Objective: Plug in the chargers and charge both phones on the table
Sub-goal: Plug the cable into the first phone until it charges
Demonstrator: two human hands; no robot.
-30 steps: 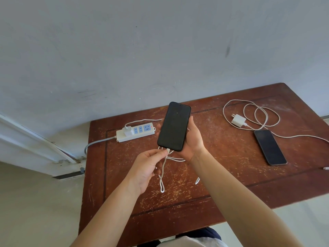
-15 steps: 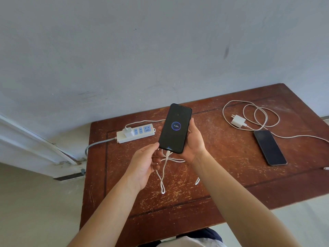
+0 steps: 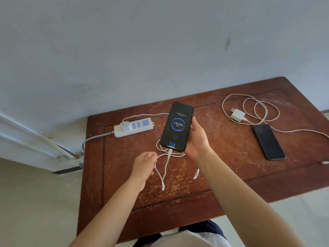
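Note:
My right hand (image 3: pixel 198 139) holds a black phone (image 3: pixel 176 126) upright above the brown wooden table (image 3: pixel 227 177). Its lit screen shows a charging ring with 44.90%. A white cable (image 3: pixel 166 166) is plugged into the phone's bottom edge and loops down onto the table. My left hand (image 3: pixel 143 164) is below and left of the phone, fingers curled on a loop of that cable. A white charger (image 3: pixel 125 126) sits plugged into the left end of the white power strip (image 3: pixel 137 128). A second black phone (image 3: pixel 268 141) lies dark at the right, with an unplugged white charger (image 3: pixel 237 115) beside it.
The second charger's coiled cable (image 3: pixel 260 111) lies at the table's far right, one strand running off the right edge. The strip's grey cord (image 3: pixel 94 138) drops off the left edge towards the wall. A grey wall stands behind the table.
The cable connector went into the held phone and its screen lit up with the charging display. My left hand has drawn back down and left from the phone's bottom edge.

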